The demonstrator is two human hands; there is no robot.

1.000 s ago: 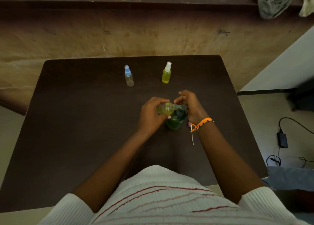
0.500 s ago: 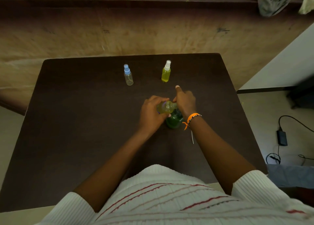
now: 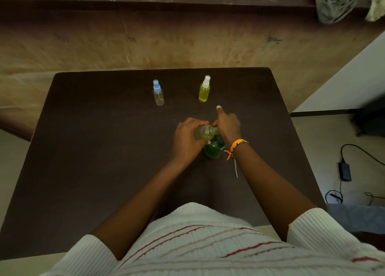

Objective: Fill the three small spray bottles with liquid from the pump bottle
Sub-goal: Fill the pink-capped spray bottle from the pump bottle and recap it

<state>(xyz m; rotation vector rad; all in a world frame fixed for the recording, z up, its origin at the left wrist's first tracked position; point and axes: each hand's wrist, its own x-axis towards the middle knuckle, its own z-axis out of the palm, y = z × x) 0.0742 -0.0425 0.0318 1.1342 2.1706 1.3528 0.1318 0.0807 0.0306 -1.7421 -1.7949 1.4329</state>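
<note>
Hands meet at centre frame over a dark brown table (image 3: 104,150). Left hand (image 3: 185,139) wraps its fingers round a small bottle (image 3: 205,132) holding yellow-green liquid, tipped on its side with the neck pointing right. The neck end disappears behind the right hand, so the opening is hidden.

Right hand (image 3: 228,125) sits on top of the green pump bottle (image 3: 214,148), covering the pump head completely. Index finger sticks out straight toward upper frame; the other fingers curl downward over the pump. Whether they press it or actually clasp it, cannot tell. Only the lower green body of the pump bottle shows, just below and between the two hands, standing on the table.

Orange bracelet (image 3: 236,146) with dark beads on the right wrist; a thin pale strand hangs from it.

Upper centre of the table: two more spray bottles, upright, well apart from each other. The blue-capped bottle (image 3: 158,93) on the left looks clear; contents hard to judge in the dim light. The white-capped bottle (image 3: 204,89) on the right is filled with yellow-green liquid.

Bottom frame: white ribbed top with red stripes, cut off by the edge. Upper right corner: grey cloth (image 3: 333,3) on a ledge, partly cropped. Right edge, on the floor: black charger (image 3: 344,171) and cables.
</note>
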